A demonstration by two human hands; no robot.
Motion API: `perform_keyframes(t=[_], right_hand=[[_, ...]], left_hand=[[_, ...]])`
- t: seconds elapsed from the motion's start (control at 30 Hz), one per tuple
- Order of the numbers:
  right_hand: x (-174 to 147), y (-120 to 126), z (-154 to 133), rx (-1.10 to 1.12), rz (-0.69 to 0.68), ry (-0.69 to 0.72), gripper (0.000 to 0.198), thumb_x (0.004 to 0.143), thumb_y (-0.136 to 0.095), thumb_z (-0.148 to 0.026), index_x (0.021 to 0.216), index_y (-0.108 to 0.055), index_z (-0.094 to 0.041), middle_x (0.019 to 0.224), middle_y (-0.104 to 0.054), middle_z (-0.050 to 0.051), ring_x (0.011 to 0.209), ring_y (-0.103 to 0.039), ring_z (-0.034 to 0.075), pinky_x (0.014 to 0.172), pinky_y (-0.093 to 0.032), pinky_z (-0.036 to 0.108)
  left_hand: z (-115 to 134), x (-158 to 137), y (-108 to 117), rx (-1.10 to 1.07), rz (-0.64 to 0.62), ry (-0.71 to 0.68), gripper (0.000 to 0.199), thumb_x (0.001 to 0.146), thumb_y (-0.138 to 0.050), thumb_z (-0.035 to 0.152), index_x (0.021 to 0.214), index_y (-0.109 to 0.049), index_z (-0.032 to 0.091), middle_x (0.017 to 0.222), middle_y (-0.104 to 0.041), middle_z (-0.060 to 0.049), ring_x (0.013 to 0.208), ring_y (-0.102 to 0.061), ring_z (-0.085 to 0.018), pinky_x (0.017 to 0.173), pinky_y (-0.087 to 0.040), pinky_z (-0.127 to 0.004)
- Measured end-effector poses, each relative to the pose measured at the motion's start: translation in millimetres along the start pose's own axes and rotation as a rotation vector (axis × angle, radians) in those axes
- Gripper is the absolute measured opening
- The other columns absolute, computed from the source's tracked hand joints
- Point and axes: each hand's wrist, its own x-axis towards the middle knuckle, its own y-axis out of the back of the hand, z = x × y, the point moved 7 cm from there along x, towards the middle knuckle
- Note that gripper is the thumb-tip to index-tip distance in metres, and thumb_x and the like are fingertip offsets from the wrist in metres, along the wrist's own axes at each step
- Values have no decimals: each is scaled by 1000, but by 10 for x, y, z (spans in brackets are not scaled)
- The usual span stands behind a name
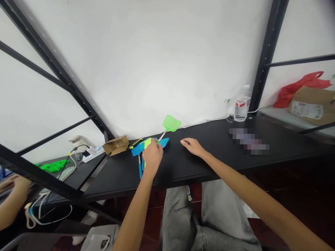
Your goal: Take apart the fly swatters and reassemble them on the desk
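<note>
My left hand (153, 153) is closed around a green fly swatter (172, 123), whose flat head points up and away to the right on a thin metal rod. Under and beside that hand lies a pile of other fly swatters, with a blue swatter (138, 149) at its left and more blue and yellow-green heads partly hidden by my fingers. Over the middle of the black table (178, 164), my right hand (193, 145) stays low with its fingers curled together, and nothing shows in it.
An open cardboard box (116, 145) and a yellow-black cutter (136, 143) lie left of the pile. A water bottle (241, 104) stands at the back right, near a blurred-out item (247, 141). Another person's hand (15, 183) is at the far left, beyond the black shelf post (52, 177).
</note>
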Motion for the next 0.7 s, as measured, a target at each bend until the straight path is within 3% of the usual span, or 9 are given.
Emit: perform_keyframes(t=[0.13, 0.27, 0.4, 0.7], right_hand=[[34, 51, 203, 454, 81, -195, 45, 90, -53, -57, 110, -72, -22, 110, -74, 9, 85, -68, 21, 60, -49, 27], [40, 103, 311, 691, 170, -273, 47, 79, -66, -63, 98, -75, -20, 105, -75, 11, 83, -68, 20, 55, -46, 24], [30, 96, 318, 750, 173, -302, 50, 74, -69, -66, 88, -76, -19, 95, -76, 11, 82, -68, 20, 55, -44, 23], [6, 62, 258, 668, 167, -255, 44, 70, -72, -63, 76, -74, -20, 94, -74, 8, 80, -62, 18, 55, -41, 24]], left_hand=[[588, -81, -408, -139, -82, -189, 29, 94, -45, 24, 123, -48, 24, 91, -70, -7, 85, -68, -24, 73, -45, -31], [921, -174, -714, -200, -119, -352, 31, 98, -44, 36, 127, -48, 30, 101, -72, -6, 87, -69, -25, 72, -44, -30], [879, -158, -783, -183, -107, -409, 38, 101, -30, 50, 125, -55, 32, 104, -72, -6, 91, -69, -24, 72, -42, -29], [700, -109, -811, -174, -45, -440, 34, 103, -30, 43, 109, -60, 30, 99, -71, -3, 86, -66, -20, 62, -34, -26]])
